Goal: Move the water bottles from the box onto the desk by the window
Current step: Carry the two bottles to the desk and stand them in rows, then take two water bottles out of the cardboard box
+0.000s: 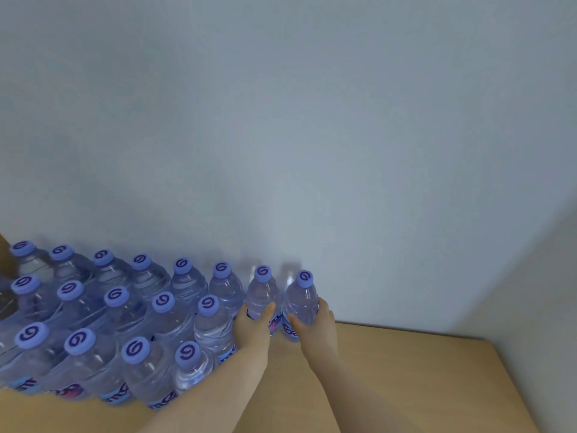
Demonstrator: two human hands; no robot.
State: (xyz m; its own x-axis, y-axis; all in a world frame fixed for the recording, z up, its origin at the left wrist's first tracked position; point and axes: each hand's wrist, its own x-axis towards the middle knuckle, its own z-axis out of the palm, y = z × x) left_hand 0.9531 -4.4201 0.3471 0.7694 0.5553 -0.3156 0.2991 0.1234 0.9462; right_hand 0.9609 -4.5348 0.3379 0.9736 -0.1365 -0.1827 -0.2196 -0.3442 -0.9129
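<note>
1. Left hand (pixel 254 323) wraps round the waist of a clear plastic water bottle with a lilac swirl cap (pixel 263 295); right hand (pixel 315 323) grips a second such bottle (pixel 301 300) just beside it.
2. Both bottles stand upright, long axes vertical, at the right end of the back row, against the pale wall (pixel 312 135).
3. Leftward, the massed rows of standing bottles (pixel 109 323) fill the light wooden counter (pixel 406 385); bare wood lies toward its right edge.
4. Judgement: letting go needs each hand to draw back toward the near edge; the left has the closer neighbours.
</note>
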